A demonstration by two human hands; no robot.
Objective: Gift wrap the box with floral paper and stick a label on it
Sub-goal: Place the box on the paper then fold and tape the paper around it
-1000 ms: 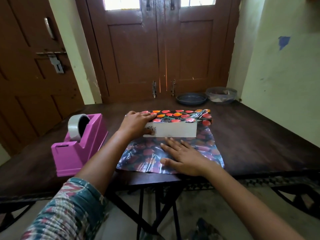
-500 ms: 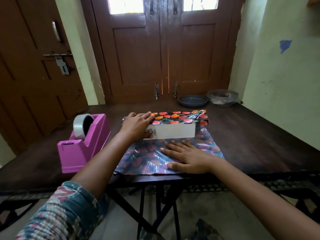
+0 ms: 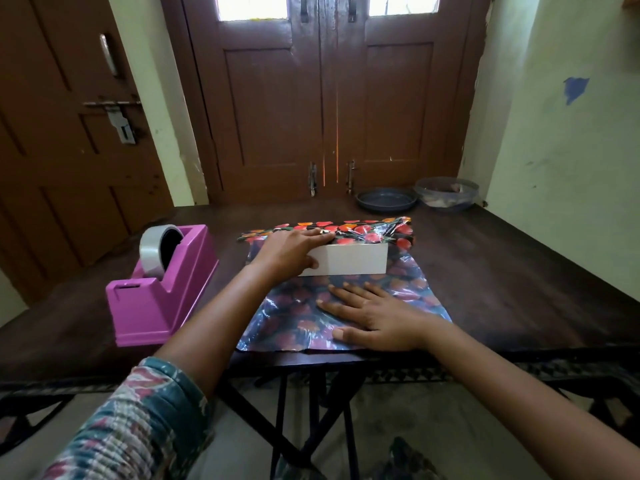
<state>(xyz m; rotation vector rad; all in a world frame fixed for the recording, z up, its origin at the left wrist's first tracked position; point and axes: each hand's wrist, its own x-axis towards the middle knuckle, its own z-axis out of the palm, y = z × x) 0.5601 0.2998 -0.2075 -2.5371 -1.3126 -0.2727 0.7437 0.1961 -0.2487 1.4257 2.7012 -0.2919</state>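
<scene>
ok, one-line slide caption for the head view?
Left hand grips the white box, floral paper folded over its top; right hand presses the sheet flat; tape dispenser nearby.

I see brown double door upper centre, daylight through top panes. At left, second door with bolt. Pale green wall at right, blue patch. Dark wooden table across middle; grey floor below.

Left end of box hidden under left hand, box top covered by paper, bowl contents indistinct, doors cut off by top edge, right forearm cut off at lower right corner.
</scene>
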